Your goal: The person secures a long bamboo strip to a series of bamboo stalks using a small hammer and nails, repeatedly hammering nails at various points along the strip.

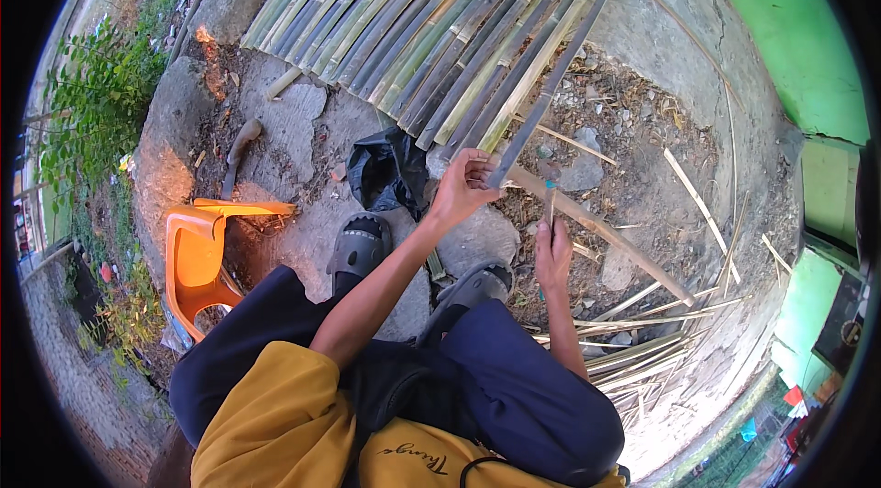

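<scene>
"Head view: what's in those hands?"

"Left hand [466, 187] pinches the near end of a smooth bamboo slat [563, 70], rightmost in the ribbed row [413, 29]; right hand [552, 258] grips one slim, teal-marked tool [551, 203]."

"Counts?"

"One crumpled black bag [402, 157], one orange plastic chair [195, 254], two dark sandals [360, 251]."

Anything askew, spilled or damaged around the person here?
Yes. Pale, thin bamboo strips lie jumbled, crossing at odd angles, at the person's right. The grey concrete ground is broken into uneven slabs. At left, the orange plastic chair looks possibly tipped, but I can't be sure.
</scene>
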Action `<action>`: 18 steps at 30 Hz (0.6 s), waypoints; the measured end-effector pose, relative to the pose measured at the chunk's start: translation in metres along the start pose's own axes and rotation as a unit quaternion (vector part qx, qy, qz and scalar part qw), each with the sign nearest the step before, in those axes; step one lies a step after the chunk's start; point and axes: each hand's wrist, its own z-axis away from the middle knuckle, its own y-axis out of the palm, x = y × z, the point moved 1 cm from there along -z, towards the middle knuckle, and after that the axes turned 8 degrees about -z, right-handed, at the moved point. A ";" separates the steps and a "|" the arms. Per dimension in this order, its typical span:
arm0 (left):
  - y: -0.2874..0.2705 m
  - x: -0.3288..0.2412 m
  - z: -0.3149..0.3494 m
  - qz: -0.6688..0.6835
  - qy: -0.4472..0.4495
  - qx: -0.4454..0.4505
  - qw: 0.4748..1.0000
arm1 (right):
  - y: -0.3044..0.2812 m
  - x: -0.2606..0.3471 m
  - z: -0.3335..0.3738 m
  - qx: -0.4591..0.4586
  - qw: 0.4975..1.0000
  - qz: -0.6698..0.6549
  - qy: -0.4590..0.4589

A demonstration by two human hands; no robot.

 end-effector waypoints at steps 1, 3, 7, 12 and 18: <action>0.000 0.001 0.000 0.078 -0.022 0.029 0.996 | 0.000 0.000 0.000 0.008 1.000 0.001 -0.002; -0.007 0.013 -0.001 0.115 -0.062 0.066 0.989 | 0.003 0.003 0.002 0.013 1.000 0.006 0.005; -0.005 0.029 -0.005 0.114 -0.112 0.093 0.983 | 0.007 0.001 0.004 0.012 1.000 0.002 0.010; 0.000 0.022 0.000 -0.154 -0.015 0.033 0.987 | 0.007 0.000 0.003 0.011 1.000 0.002 0.020; 0.024 0.024 0.010 -0.229 -0.116 0.074 0.964 | 0.001 -0.013 0.001 0.036 0.985 -0.128 0.108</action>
